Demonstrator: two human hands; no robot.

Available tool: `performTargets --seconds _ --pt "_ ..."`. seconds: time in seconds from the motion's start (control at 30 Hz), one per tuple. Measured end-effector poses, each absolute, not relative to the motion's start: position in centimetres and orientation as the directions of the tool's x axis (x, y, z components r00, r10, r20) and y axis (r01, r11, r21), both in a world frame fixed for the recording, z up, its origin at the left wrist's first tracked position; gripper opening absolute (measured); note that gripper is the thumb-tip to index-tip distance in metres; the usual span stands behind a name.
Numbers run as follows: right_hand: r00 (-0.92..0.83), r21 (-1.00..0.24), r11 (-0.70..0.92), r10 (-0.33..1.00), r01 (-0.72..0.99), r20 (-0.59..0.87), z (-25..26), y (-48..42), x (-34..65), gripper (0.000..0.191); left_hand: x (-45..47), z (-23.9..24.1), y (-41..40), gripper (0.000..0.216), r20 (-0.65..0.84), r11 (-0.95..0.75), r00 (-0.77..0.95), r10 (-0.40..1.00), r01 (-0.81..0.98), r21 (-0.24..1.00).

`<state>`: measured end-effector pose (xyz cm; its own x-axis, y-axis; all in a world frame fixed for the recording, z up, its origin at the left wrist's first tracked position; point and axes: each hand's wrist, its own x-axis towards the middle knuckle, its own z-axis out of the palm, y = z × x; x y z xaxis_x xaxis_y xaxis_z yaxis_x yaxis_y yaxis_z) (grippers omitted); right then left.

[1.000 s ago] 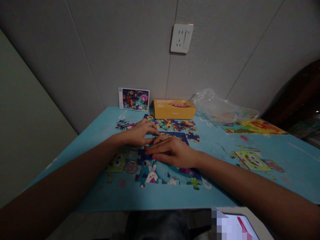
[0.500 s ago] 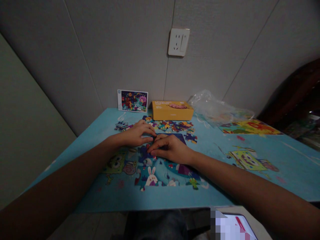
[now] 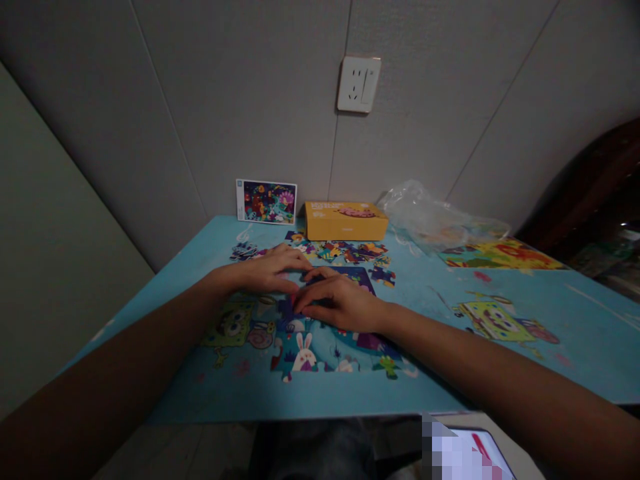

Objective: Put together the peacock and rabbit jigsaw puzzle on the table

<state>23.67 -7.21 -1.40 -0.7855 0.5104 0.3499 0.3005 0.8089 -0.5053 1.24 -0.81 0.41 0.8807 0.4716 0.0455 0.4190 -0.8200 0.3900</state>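
A partly assembled jigsaw puzzle (image 3: 320,347) lies on the table, its lower rows showing a white rabbit and a green frog. My left hand (image 3: 270,269) rests over its upper left part, palm down, thumb and fingers apart. Close beside it, my right hand (image 3: 343,303) bends down onto the puzzle; thumb and index fingertips come together at a dark purple puzzle piece (image 3: 286,311) near the left edge. My hands cover much of the upper middle. Behind them lie several loose puzzle pieces (image 3: 345,252), with one dark piece (image 3: 383,276) to the right.
A picture card (image 3: 267,202) leans on the wall beside a yellow box (image 3: 346,223). Right of the box lie a clear plastic bag (image 3: 425,217) and a yellow-orange picture sheet (image 3: 505,255). Below the table's front edge is a lit screen (image 3: 480,450). A socket (image 3: 359,85) is on the wall.
My left thumb has moved down toward the right fingertips, while its fingers stay nearly in place. My right hand has shifted slightly down and left on the puzzle.
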Motion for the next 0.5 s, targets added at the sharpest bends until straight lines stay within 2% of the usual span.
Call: performTargets --seconds 0.17,0.27,0.4,0.5 --pt "-0.815 -0.412 0.873 0.428 0.261 0.391 -1.08 -7.32 23.91 0.014 1.22 -0.13 -0.78 0.065 0.031 -0.816 0.871 0.491 0.447 0.366" --pt "-0.793 -0.415 0.877 0.427 0.245 0.434 -1.19 -7.02 24.10 0.028 1.39 -0.28 -0.91 0.067 0.026 -0.817 0.862 0.506 0.469 0.335" --pt "-0.679 -0.486 0.832 0.520 0.267 0.518 -1.14 -6.66 24.31 0.041 1.42 -0.16 -1.08 0.061 0.050 -0.816 0.857 0.513 0.468 0.339" --pt "-0.605 -0.551 0.771 0.614 0.320 0.507 -0.95 -6.69 24.38 0.040 1.23 -0.12 -0.97 0.043 0.051 -0.829 0.880 0.472 0.424 0.363"
